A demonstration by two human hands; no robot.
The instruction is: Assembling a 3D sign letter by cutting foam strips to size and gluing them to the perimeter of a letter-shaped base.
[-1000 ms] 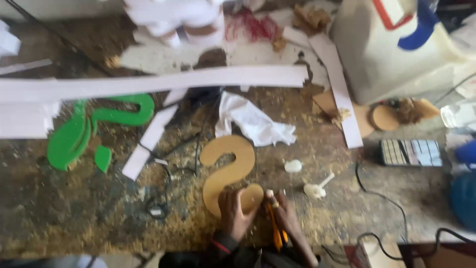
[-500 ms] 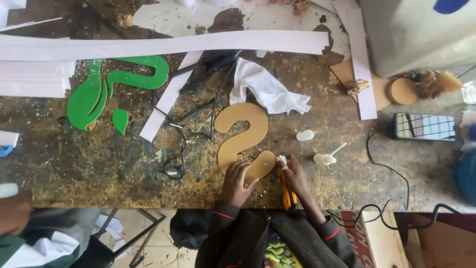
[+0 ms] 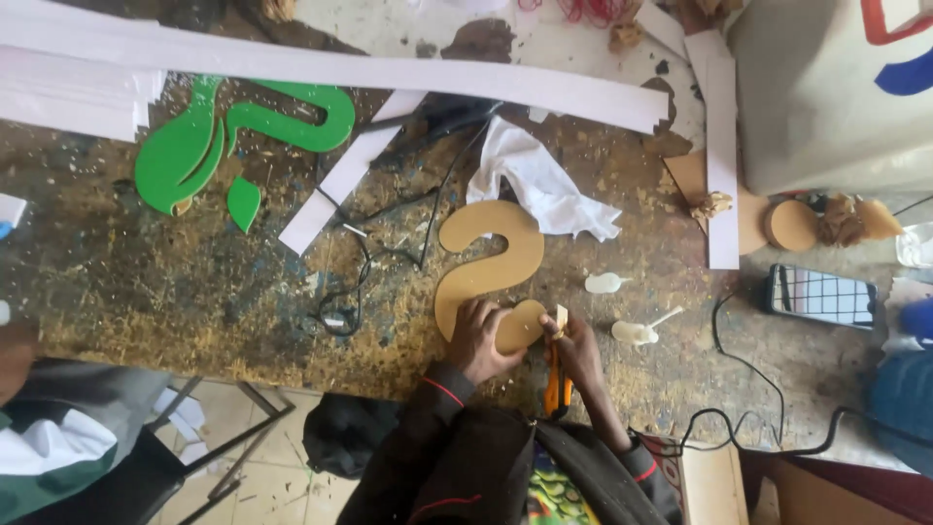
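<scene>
Biggest thing here is the workbench [image 3: 175,292], all scuffed and speckled with paint and sawdust. Across the far side runs a long white strip [image 3: 389,73], with a green cutout [image 3: 209,146] at far left and a big pale bag [image 3: 826,87] far right. A crumpled white cloth [image 3: 544,185] lies mid-bench, touching the far end of the tan curved cutout [image 3: 486,258], which looks like an S-shaped board piece lying flat near the bench's near edge. To the right there's a phone [image 3: 821,295] with a dark screen, and black cable [image 3: 739,389] trailing along the near right.

Compared with half a second back, the view has tipped closer but the cutout sits in about the same place, and the hands haven't let go, so it looks like steady work on that near end rather than a new step.

The left hand [image 3: 478,340] is pressed down on the cutout's rounded near end, fingers curled over it. The right hand [image 3: 575,348] is closed around an orange-handled tool [image 3: 555,381], its tip at the cutout's edge. Two small white blobs [image 3: 627,331] lie just to the right.
</scene>
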